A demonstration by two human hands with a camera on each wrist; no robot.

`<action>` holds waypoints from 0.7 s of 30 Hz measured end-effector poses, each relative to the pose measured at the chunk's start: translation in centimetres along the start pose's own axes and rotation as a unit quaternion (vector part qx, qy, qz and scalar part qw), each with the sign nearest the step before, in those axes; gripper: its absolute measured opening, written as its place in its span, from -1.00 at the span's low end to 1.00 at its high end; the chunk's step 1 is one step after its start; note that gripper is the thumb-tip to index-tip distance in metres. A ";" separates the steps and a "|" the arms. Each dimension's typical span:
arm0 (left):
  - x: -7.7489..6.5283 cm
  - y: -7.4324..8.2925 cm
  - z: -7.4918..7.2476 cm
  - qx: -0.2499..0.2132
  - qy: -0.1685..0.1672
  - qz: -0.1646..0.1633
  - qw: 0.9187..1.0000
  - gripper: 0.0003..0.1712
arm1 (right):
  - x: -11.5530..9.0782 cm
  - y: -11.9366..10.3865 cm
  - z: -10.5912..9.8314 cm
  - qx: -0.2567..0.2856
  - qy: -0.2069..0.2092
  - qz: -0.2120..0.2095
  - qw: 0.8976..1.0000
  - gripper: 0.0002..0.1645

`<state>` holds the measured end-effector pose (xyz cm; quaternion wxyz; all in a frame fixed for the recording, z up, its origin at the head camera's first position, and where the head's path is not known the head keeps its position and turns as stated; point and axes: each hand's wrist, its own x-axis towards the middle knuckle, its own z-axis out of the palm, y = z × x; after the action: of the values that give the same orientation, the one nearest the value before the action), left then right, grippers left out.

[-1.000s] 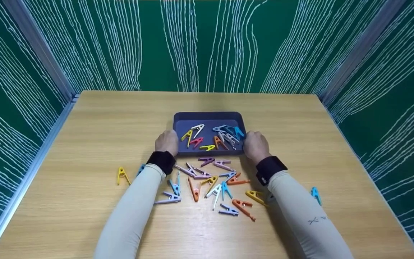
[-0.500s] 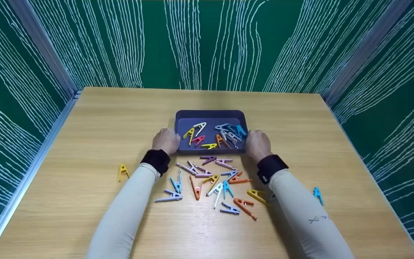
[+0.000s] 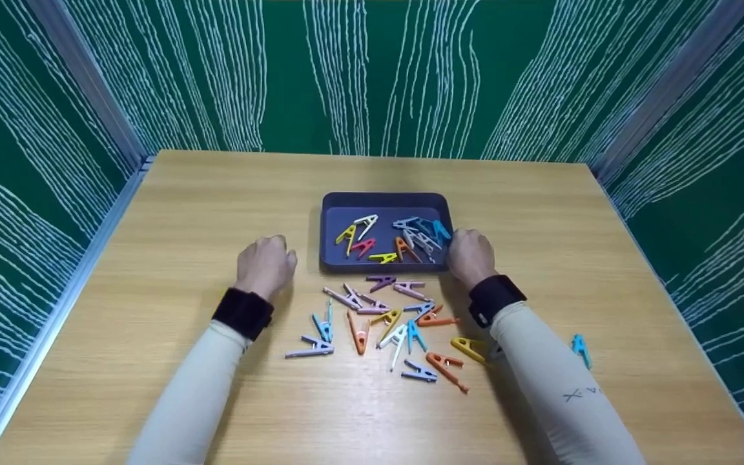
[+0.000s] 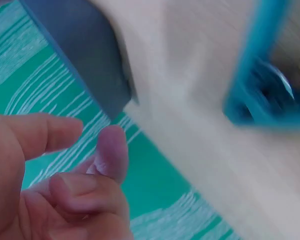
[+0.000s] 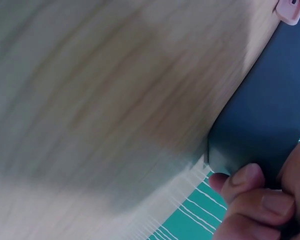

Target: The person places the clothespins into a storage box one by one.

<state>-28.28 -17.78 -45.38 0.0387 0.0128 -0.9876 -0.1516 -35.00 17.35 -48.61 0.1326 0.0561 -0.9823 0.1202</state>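
Note:
A dark grey rectangular tray (image 3: 385,201) lies on the table with several coloured clothespins in it, among them a yellow clothespin (image 3: 347,235) and a red clothespin (image 3: 365,245). My left hand (image 3: 267,266) is apart from the tray, to its left, holding nothing. In the left wrist view a gap shows between its thumb and loosely bent fingers (image 4: 112,150). At the tray's right end my right hand (image 3: 471,257) grips the wall, its fingertips (image 5: 252,175) bent against it. Close to the left wrist camera is a blurred blue clothespin (image 4: 252,95).
In front of the tray, several more clothespins lie scattered, including an orange clothespin (image 3: 361,344) and a lilac clothespin (image 3: 320,350). A turquoise clothespin (image 3: 580,349) lies apart on the right, beyond my right forearm. Green walls with white lines enclose the wooden table (image 3: 217,187).
My left hand has let go of the tray's left end and drawn away to the left. The right hand stays at the tray's right end.

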 end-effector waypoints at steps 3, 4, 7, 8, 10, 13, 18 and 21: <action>-1.5 -0.6 -0.4 0.017 0.002 -0.004 1.000 -0.72 | 0.0 0.2 -0.2 -0.004 0.002 0.001 1.000 -0.82; -2.1 -0.8 -0.4 0.025 0.000 -0.005 1.000 -0.71 | -0.1 0.2 -0.2 -0.004 0.001 0.002 1.000 -0.82; -3.7 -1.4 -0.3 0.052 -0.012 -0.016 0.998 -0.65 | -0.1 0.2 -0.2 -0.006 0.002 0.001 1.000 -0.82; -4.1 -1.5 -0.2 0.063 -0.016 -0.017 0.998 -0.64 | 0.0 0.2 -0.2 -0.007 0.001 0.001 1.000 -0.81; -5.0 -1.8 -0.2 0.084 -0.021 -0.016 0.996 -0.60 | 0.0 0.2 -0.2 -0.007 0.002 -0.001 1.000 -0.81; -5.8 -2.1 -0.2 0.104 -0.018 -0.010 0.994 -0.60 | 0.1 0.1 -0.1 -0.010 0.004 -0.003 1.000 -0.79; -6.3 -2.5 0.4 0.110 -0.015 -0.007 0.994 -0.58 | 0.1 0.0 0.0 -0.016 0.006 0.001 1.000 -0.77; -6.4 -2.6 0.9 0.102 -0.022 -0.005 0.994 -0.66 | 0.1 -0.1 0.1 -0.019 0.001 0.002 1.000 -0.78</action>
<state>-21.97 -19.76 -47.44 0.0142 0.0187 -0.9985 -0.0501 -35.11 17.18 -48.67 0.1346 0.0515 -0.9843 0.1023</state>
